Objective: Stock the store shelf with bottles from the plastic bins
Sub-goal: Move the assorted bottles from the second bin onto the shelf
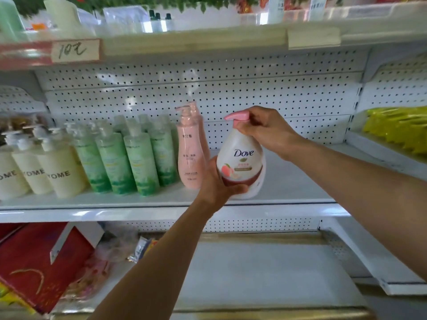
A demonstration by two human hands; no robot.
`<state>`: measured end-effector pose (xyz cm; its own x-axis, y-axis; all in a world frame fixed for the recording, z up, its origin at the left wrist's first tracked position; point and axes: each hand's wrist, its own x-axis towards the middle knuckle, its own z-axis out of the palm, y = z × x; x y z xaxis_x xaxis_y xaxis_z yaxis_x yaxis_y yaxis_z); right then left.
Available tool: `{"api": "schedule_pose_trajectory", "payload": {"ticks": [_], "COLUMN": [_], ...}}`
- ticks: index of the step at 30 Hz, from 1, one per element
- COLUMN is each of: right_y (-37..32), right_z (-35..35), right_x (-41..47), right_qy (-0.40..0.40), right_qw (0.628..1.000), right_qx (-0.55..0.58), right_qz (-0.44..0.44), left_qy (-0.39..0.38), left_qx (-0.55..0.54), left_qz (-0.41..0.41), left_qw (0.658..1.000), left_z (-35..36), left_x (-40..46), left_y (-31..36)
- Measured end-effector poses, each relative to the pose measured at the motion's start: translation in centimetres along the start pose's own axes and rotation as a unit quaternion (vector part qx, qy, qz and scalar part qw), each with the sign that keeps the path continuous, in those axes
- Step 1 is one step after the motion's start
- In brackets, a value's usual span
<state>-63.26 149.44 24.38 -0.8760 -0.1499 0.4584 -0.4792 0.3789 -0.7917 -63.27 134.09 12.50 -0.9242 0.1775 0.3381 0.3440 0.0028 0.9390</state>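
Observation:
A white Dove pump bottle [241, 158] with a pink pump head and a peach label stands at the front of the middle shelf [288, 179], just right of two tall pink pump bottles [189, 155]. My left hand [218, 181] grips its lower body from the left. My right hand [265, 130] pinches the neck and pump head from the right. No plastic bin is in view.
Left of the pink bottles stand several green bottles [129, 158] and cream bottles [57, 167]. Bare shelf lies right of the Dove bottle. Yellow packs [397, 128] fill the right-hand bay. Red bags [39, 262] lie on the lower shelf at left. The upper shelf carries a price tag [75, 50].

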Motion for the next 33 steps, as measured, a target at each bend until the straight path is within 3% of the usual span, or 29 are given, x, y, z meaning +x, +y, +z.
{"api": "schedule_pose_trajectory", "payload": {"ticks": [12,27,33], "right_y": [3.9,7.1,7.5], "right_z": [0.2,0.8,1.2], "right_x": [5.9,11.2,11.4], "right_qy": [0.006,-0.017,-0.013], "right_qw": [0.998,0.999,0.998], "right_qx": [-0.050,-0.034,-0.044], "right_qz": [0.045,0.031,0.031], "left_qy": [0.082,0.147,0.130], "left_qx": [0.157,0.231,0.215], "left_qz": [0.048,-0.050,-0.064], "left_qw": [0.983,0.960,0.966], "left_z": [1.0,0.6,0.7], "left_x": [5.6,10.7,10.6], "left_y": [-3.2,-5.2,-4.8]}}
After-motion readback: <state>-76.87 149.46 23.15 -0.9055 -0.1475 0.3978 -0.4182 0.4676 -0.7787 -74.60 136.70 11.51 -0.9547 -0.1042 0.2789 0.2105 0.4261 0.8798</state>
